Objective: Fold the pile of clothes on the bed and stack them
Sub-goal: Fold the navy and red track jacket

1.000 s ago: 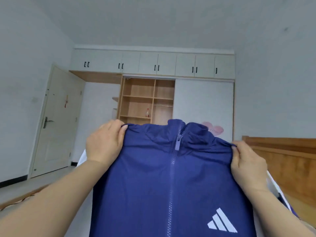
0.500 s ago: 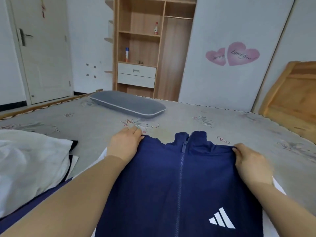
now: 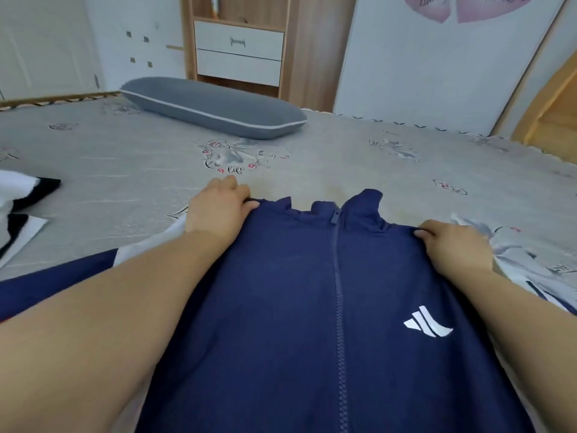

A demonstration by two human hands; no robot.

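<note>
1. While both arms reach forward over the bed [image 3: 131, 164], a navy jacket [image 3: 281, 307] lies front-up between them, zipper [image 3: 338, 295] closed and running down its middle, collar toward the far side.
2. The left hand [image 3: 215, 210] grasps the jacket's left shoulder edge, fingers curled over the fabric.
3. The right hand [image 3: 452, 245] pinches the other shoulder edge, thumb on top of the cloth.
4. A white three-stripe logo [image 3: 427, 323] sits on the chest, on the side of the right hand.
5. White fabric with navy stripes [image 3: 530, 285], seemingly a sleeve, shows just beside the right forearm.
6. More navy and white cloth [image 3: 62, 276] lies under the left forearm; whether it belongs to the jacket I cannot tell.
7. At the left edge lie white and black clothes [image 3: 22, 195], well apart from the jacket.
8. A grey pillow [image 3: 212, 107] rests near the far edge of the bed.
9. Beyond the bed stand a wooden shelf unit with white drawers [image 3: 239, 54] and a white panel with pink heart stickers [image 3: 468, 4].
</note>
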